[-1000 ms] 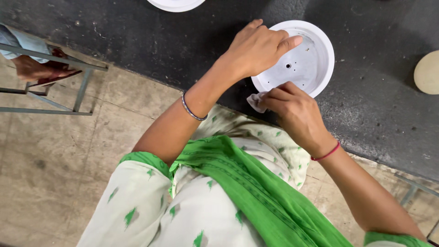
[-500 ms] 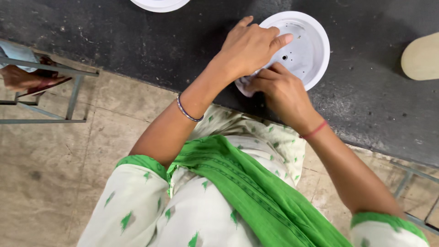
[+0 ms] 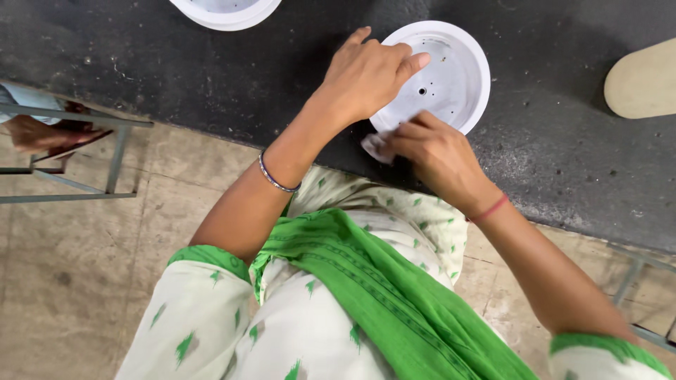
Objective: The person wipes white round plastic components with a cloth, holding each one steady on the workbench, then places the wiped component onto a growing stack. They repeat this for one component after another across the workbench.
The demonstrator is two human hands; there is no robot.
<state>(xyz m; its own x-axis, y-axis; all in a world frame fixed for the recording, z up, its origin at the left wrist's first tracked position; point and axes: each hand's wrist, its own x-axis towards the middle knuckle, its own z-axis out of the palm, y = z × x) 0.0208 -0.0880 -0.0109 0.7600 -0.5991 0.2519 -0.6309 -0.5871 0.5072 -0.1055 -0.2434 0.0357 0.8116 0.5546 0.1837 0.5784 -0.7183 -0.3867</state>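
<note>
While the left hand [image 3: 370, 74] lies flat, fingers open, on the rim of the white round dish [image 3: 443, 74], the right hand [image 3: 436, 155] has slid to its near edge, pinching a small pale cloth [image 3: 374, 146]; wiping has reached the rim. Dish on the dark bench [image 3: 141, 63]: empty, with a centre hole. Second white dish [image 3: 225, 10] beyond, contents unclear.

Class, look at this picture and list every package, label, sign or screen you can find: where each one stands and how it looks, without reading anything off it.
None: no package, label, sign or screen shows in this view.
What is there instead: a round white dish on the black worktop, the left hand on its rim, the right hand pressing a small pale cloth at its edge.
</note>
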